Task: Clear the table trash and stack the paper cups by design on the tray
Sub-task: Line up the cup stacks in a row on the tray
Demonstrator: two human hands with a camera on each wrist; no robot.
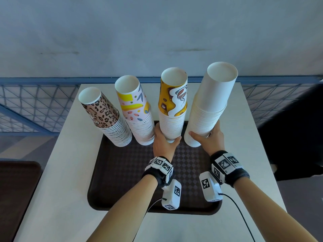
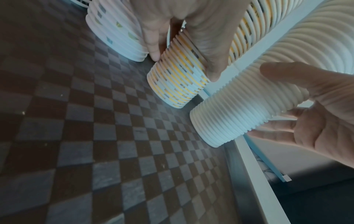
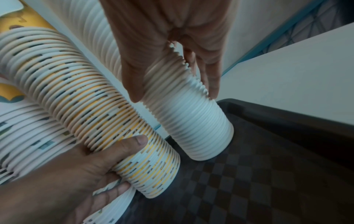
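Four stacks of upturned paper cups stand along the far side of the dark checkered tray (image 1: 122,180): leopard print (image 1: 104,116), floral (image 1: 136,109), yellow coffee print (image 1: 173,102) and plain white (image 1: 209,105). My left hand (image 1: 167,135) grips the yellow stack near its base, thumb on the right side. My right hand (image 1: 204,131) grips the lower part of the white stack at the tray's far right corner. In the left wrist view, fingers wrap the yellow stack (image 2: 178,84) beside the white stack (image 2: 239,118). The right wrist view shows the white stack (image 3: 195,128) resting on the tray (image 3: 268,181).
The tray lies on a white table (image 1: 70,172) whose far edge runs just behind the stacks. A blue mesh railing (image 1: 35,102) stands beyond it. A dark brown surface (image 1: 17,180) sits low at the left, and a dark shape (image 1: 297,137) lies at the right.
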